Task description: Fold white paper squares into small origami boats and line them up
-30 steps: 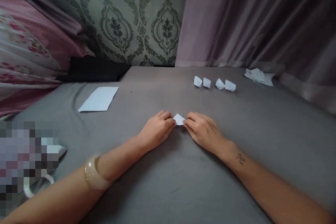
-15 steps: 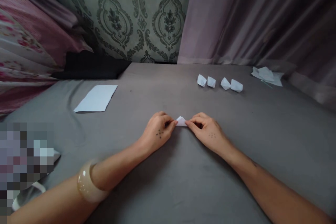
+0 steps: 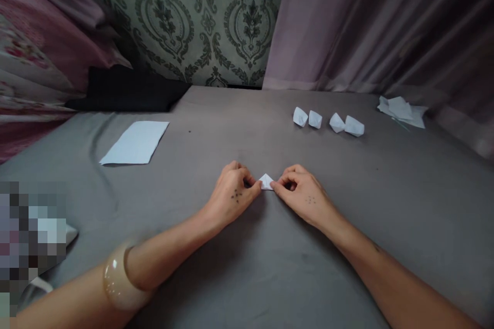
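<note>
A small folded white paper piece (image 3: pixel 266 182) sits on the grey cloth surface (image 3: pixel 247 247), pinched between both hands. My left hand (image 3: pixel 231 195) holds its left side with thumb and fingertips. My right hand (image 3: pixel 301 195) grips its right side the same way. Farther ahead stands a row of several small folded paper shapes (image 3: pixel 328 122). A flat white paper sheet (image 3: pixel 135 143) lies to the left of my hands. A translucent bangle (image 3: pixel 121 280) circles my left forearm.
A crumpled heap of white paper scraps (image 3: pixel 401 112) lies at the far right. Patterned green wallpaper, mauve curtains and floral pink fabric border the grey surface. A pixelated blurred patch covers something at the lower left.
The view has tilted and shifted, so the background slides. Both hands have curled tighter on the paper piece, which looks smaller and more tightly pinched.
</note>
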The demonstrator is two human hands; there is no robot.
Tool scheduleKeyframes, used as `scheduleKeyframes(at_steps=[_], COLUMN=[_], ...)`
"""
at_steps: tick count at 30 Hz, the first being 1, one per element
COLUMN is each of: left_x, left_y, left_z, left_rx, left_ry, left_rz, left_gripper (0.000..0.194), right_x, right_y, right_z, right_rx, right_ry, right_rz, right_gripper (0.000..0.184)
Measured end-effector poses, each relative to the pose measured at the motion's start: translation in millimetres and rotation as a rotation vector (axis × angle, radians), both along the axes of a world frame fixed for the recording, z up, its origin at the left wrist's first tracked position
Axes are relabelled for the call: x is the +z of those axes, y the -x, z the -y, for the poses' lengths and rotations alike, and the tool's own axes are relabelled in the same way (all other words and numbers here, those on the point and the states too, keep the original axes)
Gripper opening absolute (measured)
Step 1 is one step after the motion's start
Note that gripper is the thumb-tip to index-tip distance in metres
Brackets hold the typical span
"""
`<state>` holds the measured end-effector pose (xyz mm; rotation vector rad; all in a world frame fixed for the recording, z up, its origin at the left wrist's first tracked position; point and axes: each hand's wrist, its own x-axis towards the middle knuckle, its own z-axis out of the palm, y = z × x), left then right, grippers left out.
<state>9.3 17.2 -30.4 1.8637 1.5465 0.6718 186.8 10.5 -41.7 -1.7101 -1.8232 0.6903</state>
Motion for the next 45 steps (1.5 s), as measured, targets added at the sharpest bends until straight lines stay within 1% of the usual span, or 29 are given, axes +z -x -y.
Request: scheduleKeyframes(at_steps=[6,12,20,26,28,30,31,34,35,37,40,42,44,45], left_x=[-1.7,-3.4,-3.7,-9.3,-11.4,-12.4,-12.5,-12.2,-12.1,-12.0,-11.6,-11.0,-10.3,-10.2], left_y=[2,4,4,8,8,7,7,6,6,7,7,7,7,7], left_z=[-3,-5,-5,-4,-3,-3,-3,-4,-5,-6,-6,-6,-6,-6], left_rx=[-0.016,-0.039,-0.042,-0.104,-0.125,-0.188,-0.244,-0.416,-0.447,-0.463,-0.458,-0.453,-0.449,-0.449], left_ry=[0.025,0.022,0.002,-0.085,-0.148,-0.219,-0.245,-0.270,-0.271,-0.276,-0.281,-0.282,-0.280,-0.279], left_rz=[0.008,-0.001,-0.038,-0.102,-0.127,-0.142,-0.148,-0.165,-0.169,-0.169,-0.160,-0.157,-0.154,-0.152], left_gripper=[0.019,0.020,0.021,0.024,0.019,0.012,0.013,0.024,0.027,0.029,0.030,0.030,0.030,0.030], right_x=[1.6,0.6,2.1,3.3,3.4,3.0,2.7,2.8,3.2,3.8,2.5,-0.5,-3.7,-4.7], right_y=[0,0,0,0,0,-1,-2,-8,-11,-17,-24,-27,-26,-24], right_z=[-2,-3,-4,-4,-5,-5,-4,-4,-4,-5,-9,-11,-11,-9], right_rx=[-0.012,-0.007,-0.019,-0.008,0.001,0.017,0.024,0.050,0.068,0.103,0.087,0.019,-0.051,-0.068], right_ry=[0.067,0.065,0.087,0.105,0.113,0.110,0.104,0.071,0.058,0.036,0.038,0.051,0.039,0.019], right_rz=[-0.013,-0.037,-0.012,0.011,0.025,0.037,0.046,0.080,0.086,0.083,0.014,-0.131,-0.286,-0.330], right_gripper=[0.020,0.021,0.021,0.023,0.023,0.023,0.023,0.024,0.024,0.022,0.015,0.010,0.011,0.012])
